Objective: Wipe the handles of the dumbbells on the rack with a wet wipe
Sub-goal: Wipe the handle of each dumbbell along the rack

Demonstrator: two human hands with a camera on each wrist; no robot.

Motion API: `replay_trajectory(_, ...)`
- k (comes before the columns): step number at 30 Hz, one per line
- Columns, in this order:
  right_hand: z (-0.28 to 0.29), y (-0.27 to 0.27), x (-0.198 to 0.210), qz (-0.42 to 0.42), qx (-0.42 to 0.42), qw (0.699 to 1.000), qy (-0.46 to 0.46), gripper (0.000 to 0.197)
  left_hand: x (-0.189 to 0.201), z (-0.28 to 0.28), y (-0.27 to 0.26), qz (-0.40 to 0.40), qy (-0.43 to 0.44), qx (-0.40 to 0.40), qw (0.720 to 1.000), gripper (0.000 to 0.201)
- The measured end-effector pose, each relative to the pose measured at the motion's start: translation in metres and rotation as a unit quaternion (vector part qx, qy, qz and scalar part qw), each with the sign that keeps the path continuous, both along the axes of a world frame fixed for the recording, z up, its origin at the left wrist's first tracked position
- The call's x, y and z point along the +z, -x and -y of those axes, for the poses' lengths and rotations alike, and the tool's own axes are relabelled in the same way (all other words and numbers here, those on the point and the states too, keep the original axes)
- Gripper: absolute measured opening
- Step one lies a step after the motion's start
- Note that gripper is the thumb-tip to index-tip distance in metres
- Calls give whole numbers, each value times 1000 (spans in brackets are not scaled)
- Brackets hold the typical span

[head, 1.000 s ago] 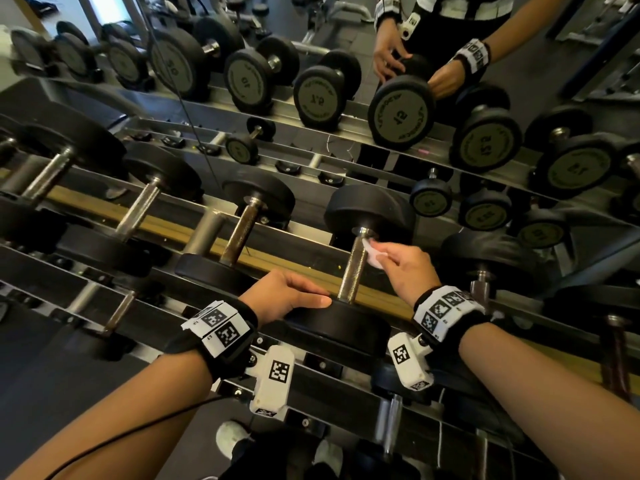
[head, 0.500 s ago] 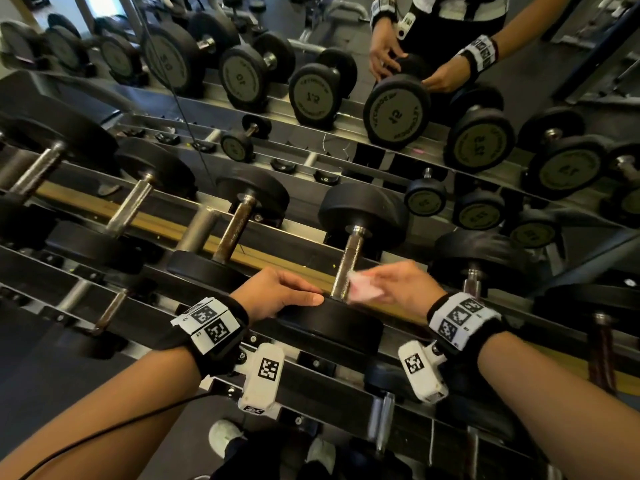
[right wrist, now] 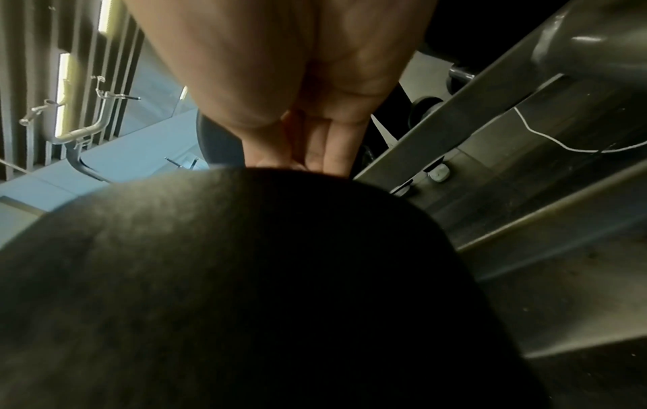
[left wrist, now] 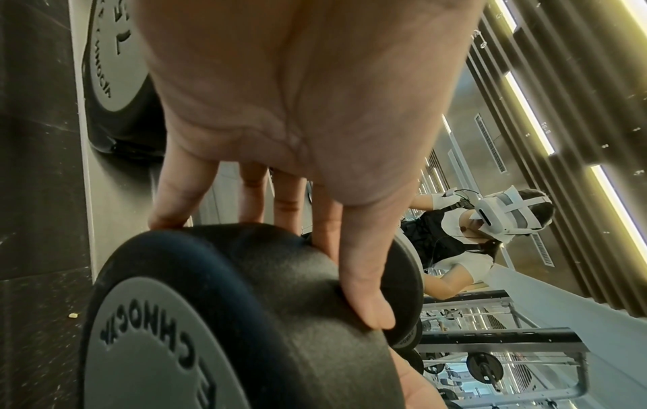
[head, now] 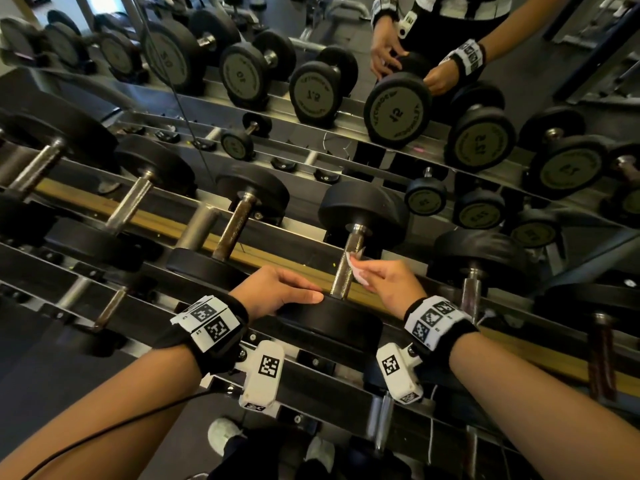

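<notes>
Wipe [head: 356, 271] only in head view

Resting on the near head of a dumbbell [head: 349, 258] on the rack [head: 311, 372]: left hand [head: 277, 291]. Just right of its handle [head: 348, 268], pressed to it by the right hand [head: 388, 284]: wet wipe [head: 356, 270]. Left of both hands, more dumbbells [head: 232, 233] side by side; beyond, a mirror [head: 346, 46]; right, another dumbbell [head: 472, 271].

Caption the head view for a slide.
Right hand holds wipe against dumbbell handle; left hand rests on its head.
</notes>
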State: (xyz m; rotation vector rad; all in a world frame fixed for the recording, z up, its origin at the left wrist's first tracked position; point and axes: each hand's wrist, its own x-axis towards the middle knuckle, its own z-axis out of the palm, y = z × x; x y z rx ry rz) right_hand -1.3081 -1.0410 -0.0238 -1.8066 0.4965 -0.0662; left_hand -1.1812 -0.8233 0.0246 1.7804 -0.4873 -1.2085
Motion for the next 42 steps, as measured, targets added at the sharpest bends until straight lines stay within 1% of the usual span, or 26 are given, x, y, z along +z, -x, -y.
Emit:
replay_trajectory(7, -5, 10, -9, -5, 42, 999, -8, 27, 0, 1, 0, -10, 0, 2, 1000, 25)
replay_trajectory(9, -6, 12, -9, -3, 45, 999, 8, 29, 1, 1, -1, -11, -2, 3, 1000, 25)
replay_trajectory(11, -6, 15, -8, -8, 57, 997, 46, 31, 1, 1, 0, -9, -2, 1, 1000, 26)
replay_trajectory(12, -7, 17, -7, -17, 67, 996, 55, 30, 1, 1, 0, -7, -3, -1, 1000, 26)
replay_trajectory(15, -7, 21, -2, -60, 94, 993, 39, 24, 1, 1, 0, -4, -8, -4, 1000, 27)
replay_trajectory(17, -6, 22, 3, -81, 137, 985, 63, 27, 2, 1, 0, -3, -5, -3, 1000, 31)
replay_trajectory(19, 1, 20, 10, -95, 175, 979, 52, 30, 1, 1, 1, 1, 0, -1, 1000, 34)
replay_trajectory(20, 6, 18, 14, -99, 168, 981, 23, 29, 1, 0, 2, 2, 3, 0, 1000, 32)
replay_trajectory(21, 10, 16, 17, -97, 128, 987, -15, 25, 1, 0, 2, 2, 4, 0, 1000, 30)
replay_trajectory(22, 16, 13, 18, -89, 65, 993, -47, 24, 1, -1, 2, 1, 5, -1, 1000, 27)
replay_trajectory(23, 21, 12, 17, -74, -9, 995, -59, 25, 1, -1, 1, 0, 6, -1, 1000, 26)
replay_trajectory(24, 27, 10, 16, -59, -74, 994, -50, 28, 1, -1, 2, -1, 7, -1, 1000, 25)
replay_trajectory(25, 31, 9, 15, -55, -117, 991, -26, 28, 1, -1, 2, -1, 9, -2, 1000, 27)
replay_trajectory(26, 34, 9, 13, -59, -137, 989, 4, 26, 2, -1, 2, 1, 10, -3, 1000, 31)
replay_trajectory(28, 35, 6, 9, -67, -141, 987, 47, 20, 2, -1, 2, 8, 13, -6, 1000, 36)
replay_trajectory(30, 32, 0, 8, -63, -148, 986, 45, 15, 1, -1, 2, 12, 12, -7, 1000, 29)
replay_trajectory(32, 25, -9, 7, -60, -162, 985, 19, 15, 1, -1, 2, 6, 9, -1, 1000, 23)
replay_trajectory(34, 19, -17, 6, -46, -173, 983, -35, 15, 0, -1, 1, 5, 7, -3, 1000, 21)
replay_trajectory(36, 17, -19, 5, -24, -168, 983, -68, 18, 0, -1, 0, 10, 3, -11, 1000, 20)
replay_trajectory(38, 16, -18, 5, -2, -143, 986, -88, 24, -2, -1, 0, 15, 2, -12, 1000, 20)
replay_trajectory(41, 16, -18, 8, 3, -112, 986, -122, 39, -3, -2, -1, 14, 2, -14, 1000, 20)
replay_trajectory(42, 16, -19, 8, 0, -113, 985, -132, 39, -3, -2, -1, 12, 3, -15, 1000, 20)
